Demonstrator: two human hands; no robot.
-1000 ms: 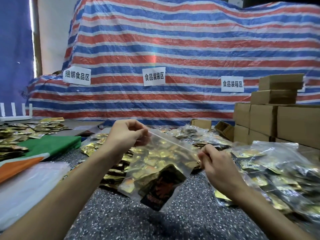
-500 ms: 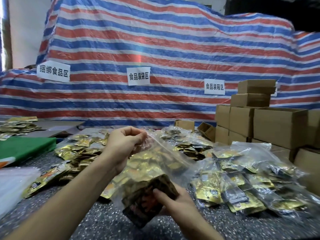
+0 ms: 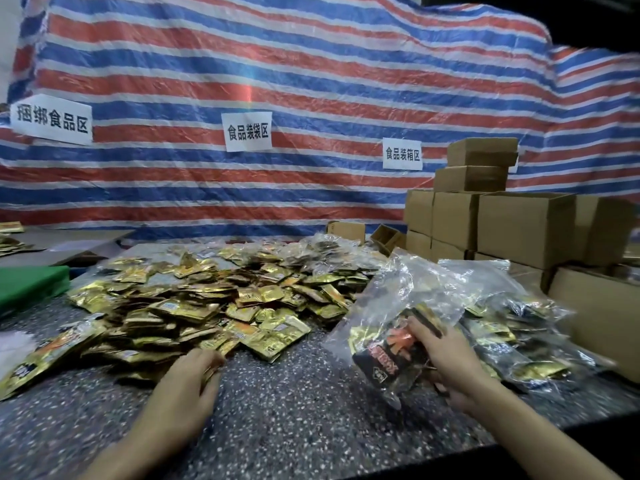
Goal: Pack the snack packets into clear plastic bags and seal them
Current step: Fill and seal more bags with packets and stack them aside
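The clear plastic bag (image 3: 401, 299) I'm watching sits at the right of the view, lifted just above the speckled table (image 3: 294, 420) and tilted, its crumpled top pointing up and away. Low inside it is a small stack of dark snack packets (image 3: 388, 362) with orange print. The right hand (image 3: 446, 362) holds the bag from the lower right: the thumb lies across the top of the dark stack through the plastic and the fingers curl underneath.

The left hand (image 3: 188, 382) is down at the near edge of the loose pile of gold packets (image 3: 207, 303), knuckles towards me and fingers bent onto the nearest packets (the fingertips are hidden behind the hand, so I cannot tell whether they pinch one or only touch).

That pile spreads across the middle of the table. Just beyond and beside the right hand lies a heap of filled bags (image 3: 519, 323), touching the bag I hold in view. Behind them stand stacked cardboard boxes (image 3: 523, 226). A green pad (image 3: 31, 285) lies at the far left. A red, white and blue striped tarp (image 3: 277, 74) hangs at the back with three white paper signs (image 3: 247, 131) fixed to it.
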